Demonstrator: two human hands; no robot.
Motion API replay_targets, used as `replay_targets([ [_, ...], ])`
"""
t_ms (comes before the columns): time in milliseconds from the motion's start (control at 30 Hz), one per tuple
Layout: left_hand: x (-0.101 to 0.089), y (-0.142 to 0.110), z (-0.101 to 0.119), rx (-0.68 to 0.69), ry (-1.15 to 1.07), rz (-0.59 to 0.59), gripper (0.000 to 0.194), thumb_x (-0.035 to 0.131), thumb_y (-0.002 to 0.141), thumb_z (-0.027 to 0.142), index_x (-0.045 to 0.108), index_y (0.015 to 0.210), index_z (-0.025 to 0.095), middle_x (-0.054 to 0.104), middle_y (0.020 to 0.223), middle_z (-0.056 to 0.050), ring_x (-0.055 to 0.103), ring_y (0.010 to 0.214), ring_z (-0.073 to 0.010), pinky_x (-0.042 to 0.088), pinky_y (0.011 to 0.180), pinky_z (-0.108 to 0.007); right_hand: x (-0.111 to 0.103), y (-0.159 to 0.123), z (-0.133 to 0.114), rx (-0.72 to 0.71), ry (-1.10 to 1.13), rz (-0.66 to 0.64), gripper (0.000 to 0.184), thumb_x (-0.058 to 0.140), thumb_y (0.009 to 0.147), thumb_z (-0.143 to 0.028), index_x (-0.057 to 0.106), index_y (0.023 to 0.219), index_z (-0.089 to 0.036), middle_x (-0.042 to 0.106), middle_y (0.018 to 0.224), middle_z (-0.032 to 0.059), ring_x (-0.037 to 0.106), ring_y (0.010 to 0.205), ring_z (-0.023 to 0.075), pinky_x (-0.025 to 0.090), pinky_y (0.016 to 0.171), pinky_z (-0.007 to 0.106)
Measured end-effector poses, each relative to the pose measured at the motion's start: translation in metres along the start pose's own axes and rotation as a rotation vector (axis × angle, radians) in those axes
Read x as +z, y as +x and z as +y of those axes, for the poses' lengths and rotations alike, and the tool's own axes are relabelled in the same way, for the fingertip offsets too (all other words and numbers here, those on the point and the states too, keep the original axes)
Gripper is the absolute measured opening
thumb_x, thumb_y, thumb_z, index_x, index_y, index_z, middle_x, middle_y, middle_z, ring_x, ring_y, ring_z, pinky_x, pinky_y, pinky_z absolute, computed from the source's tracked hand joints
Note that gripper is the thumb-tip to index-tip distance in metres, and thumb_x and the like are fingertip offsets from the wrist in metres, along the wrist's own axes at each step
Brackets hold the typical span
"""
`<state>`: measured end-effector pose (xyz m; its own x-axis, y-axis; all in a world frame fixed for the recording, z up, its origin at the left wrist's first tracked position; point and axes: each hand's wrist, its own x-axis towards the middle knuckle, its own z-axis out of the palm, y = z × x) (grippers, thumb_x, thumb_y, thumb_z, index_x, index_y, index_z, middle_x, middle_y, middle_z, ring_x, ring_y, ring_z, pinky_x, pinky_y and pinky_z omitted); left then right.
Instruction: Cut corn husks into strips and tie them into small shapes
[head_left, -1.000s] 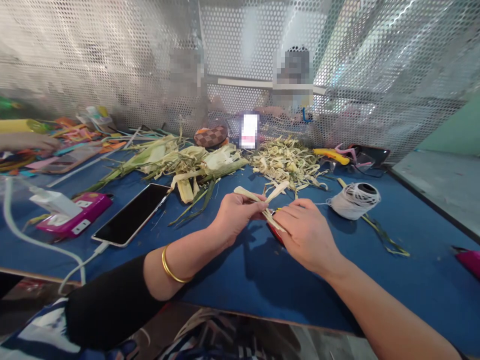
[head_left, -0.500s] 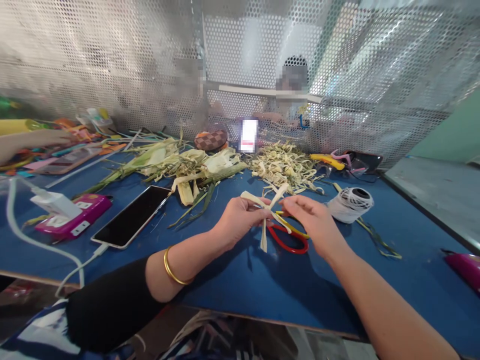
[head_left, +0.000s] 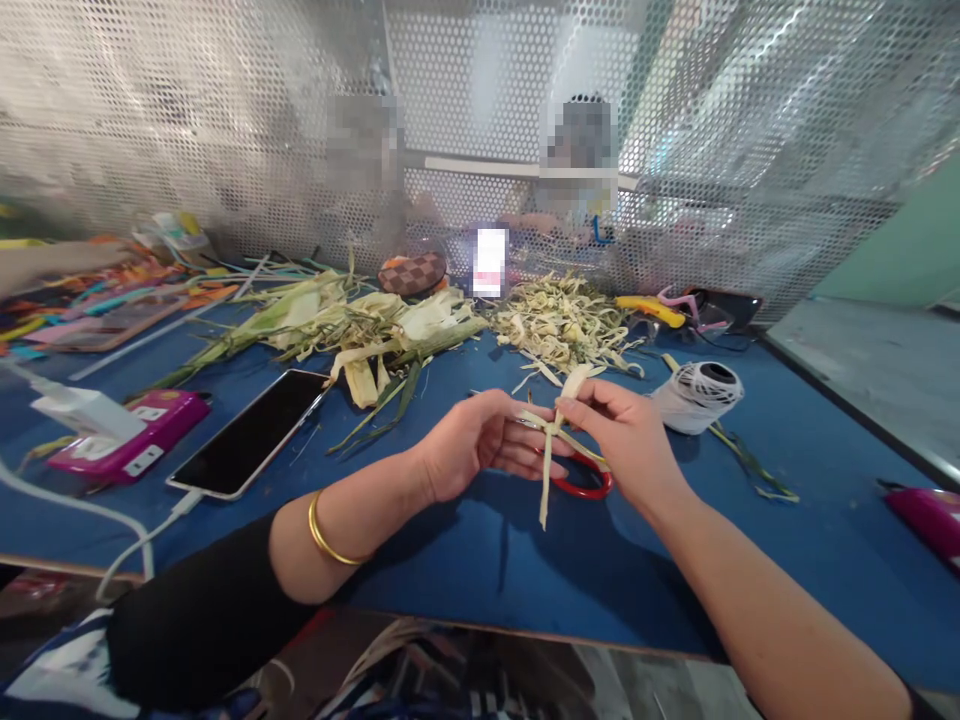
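Note:
Between my thumb and fingers, my right hand pinches one arm of a pale corn husk piece. Its strips cross at a small knot in the middle, and one strip hangs down. My left hand is just left of the husk piece, palm partly up, with fingers stretched out behind the strips and thumb lifted off the knot. Scissors with red and yellow handles lie on the table behind the hands, partly hidden. A spool of white thread stands beyond my right wrist.
Whole corn husks and a heap of cut husk strips lie at the back. A dark phone on a cable and a magenta power strip sit left. Another person's arm reaches in far left. A perforated metal panel borders the table.
My left hand has let go of the husk knot and opened its fingers. My right hand has taken hold of the upper strip, and the piece has turned and shifted slightly right.

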<state>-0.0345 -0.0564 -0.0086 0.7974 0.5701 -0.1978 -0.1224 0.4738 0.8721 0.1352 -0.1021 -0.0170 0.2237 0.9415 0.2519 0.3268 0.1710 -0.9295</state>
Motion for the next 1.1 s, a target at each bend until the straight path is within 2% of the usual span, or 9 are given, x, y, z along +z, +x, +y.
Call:
replay_targets([
  [100, -0.005, -0.001, 0.008, -0.122, -0.025, -0.056, 0.066, 0.046, 0.073, 0.07, 0.067, 0.094, 0.011, 0.072, 0.094, -0.018, 0.07, 0.079, -0.0275, 0.052, 0.069, -0.035, -0.004, 0.001, -0.002, -0.031, 0.0, -0.054, 0.021, 0.065, 0.073, -0.034, 0.057, 0.061, -0.019, 0.054, 0.061, -0.0016, 0.046, 0.059, 0.0125, 0.035, 0.054, 0.025],
  [200, -0.008, -0.003, 0.013, -0.246, -0.003, -0.137, 0.074, 0.043, 0.07, 0.077, 0.068, 0.093, 0.012, 0.072, 0.094, -0.018, 0.07, 0.08, -0.0284, 0.052, 0.062, -0.033, -0.009, 0.001, -0.005, 0.018, 0.053, -0.208, 0.023, 0.065, 0.073, -0.034, 0.056, 0.059, -0.018, 0.053, 0.058, -0.0027, 0.044, 0.055, 0.0111, 0.034, 0.053, 0.025],
  [300, -0.007, -0.003, 0.01, -0.303, 0.084, -0.172, 0.05, 0.062, 0.07, 0.059, 0.069, 0.091, 0.014, 0.073, 0.092, -0.014, 0.07, 0.079, -0.0244, 0.051, 0.062, -0.028, -0.009, 0.0, -0.005, 0.058, 0.099, -0.333, 0.024, 0.066, 0.073, -0.034, 0.055, 0.06, -0.018, 0.052, 0.055, -0.0042, 0.043, 0.052, 0.0099, 0.033, 0.051, 0.024],
  [400, -0.003, -0.002, 0.001, -0.27, 0.194, -0.092, 0.03, 0.073, 0.067, 0.037, 0.07, 0.089, 0.016, 0.074, 0.09, -0.009, 0.069, 0.073, -0.0174, 0.049, 0.06, -0.023, -0.003, -0.001, -0.004, 0.039, 0.076, -0.334, 0.025, 0.066, 0.072, -0.034, 0.053, 0.059, -0.018, 0.048, 0.052, -0.0058, 0.041, 0.05, 0.0089, 0.033, 0.05, 0.023],
  [600, 0.001, 0.002, -0.006, -0.103, 0.243, 0.182, 0.02, 0.071, 0.072, 0.03, 0.071, 0.085, 0.014, 0.073, 0.077, -0.007, 0.063, 0.055, -0.01, 0.041, 0.047, -0.016, -0.007, -0.001, -0.008, -0.027, -0.175, -0.271, 0.02, 0.06, 0.078, -0.038, 0.059, 0.081, -0.019, 0.063, 0.072, 0.0007, 0.056, 0.065, 0.014, 0.043, 0.06, 0.026],
  [767, 0.0, 0.004, -0.003, -0.043, 0.185, 0.308, 0.016, 0.063, 0.078, 0.018, 0.069, 0.092, 0.014, 0.07, 0.069, -0.004, 0.06, 0.048, -0.0085, 0.04, 0.043, -0.016, -0.014, -0.005, -0.014, -0.116, -0.466, -0.361, 0.016, 0.055, 0.083, -0.032, 0.061, 0.074, -0.02, 0.065, 0.067, -0.0009, 0.055, 0.06, 0.013, 0.04, 0.056, 0.024],
  [900, -0.001, 0.005, -0.004, -0.049, 0.131, 0.321, 0.014, 0.061, 0.079, 0.015, 0.068, 0.091, 0.013, 0.068, 0.065, -0.003, 0.058, 0.044, -0.0078, 0.038, 0.04, -0.015, -0.013, -0.003, -0.011, -0.163, -0.369, -0.393, 0.021, 0.052, 0.085, -0.032, 0.061, 0.071, -0.02, 0.062, 0.062, -0.0012, 0.056, 0.059, 0.0132, 0.042, 0.059, 0.025],
  [967, -0.002, 0.005, -0.004, -0.032, 0.064, 0.301, 0.011, 0.06, 0.08, 0.013, 0.067, 0.088, 0.013, 0.068, 0.065, -0.003, 0.057, 0.043, -0.0068, 0.038, 0.039, -0.014, -0.015, 0.001, -0.007, -0.131, -0.247, -0.319, 0.023, 0.049, 0.087, -0.034, 0.064, 0.077, -0.019, 0.064, 0.065, -0.0003, 0.059, 0.062, 0.0142, 0.046, 0.064, 0.027],
  [1100, -0.002, 0.006, -0.005, 0.006, -0.115, 0.204, 0.01, 0.06, 0.081, 0.013, 0.066, 0.088, 0.013, 0.069, 0.067, -0.004, 0.057, 0.046, -0.006, 0.041, 0.042, -0.014, -0.014, 0.008, 0.003, -0.048, -0.048, -0.228, 0.022, 0.056, 0.082, -0.034, 0.067, 0.096, -0.02, 0.07, 0.09, 0.0039, 0.065, 0.084, 0.0186, 0.049, 0.079, 0.032],
])
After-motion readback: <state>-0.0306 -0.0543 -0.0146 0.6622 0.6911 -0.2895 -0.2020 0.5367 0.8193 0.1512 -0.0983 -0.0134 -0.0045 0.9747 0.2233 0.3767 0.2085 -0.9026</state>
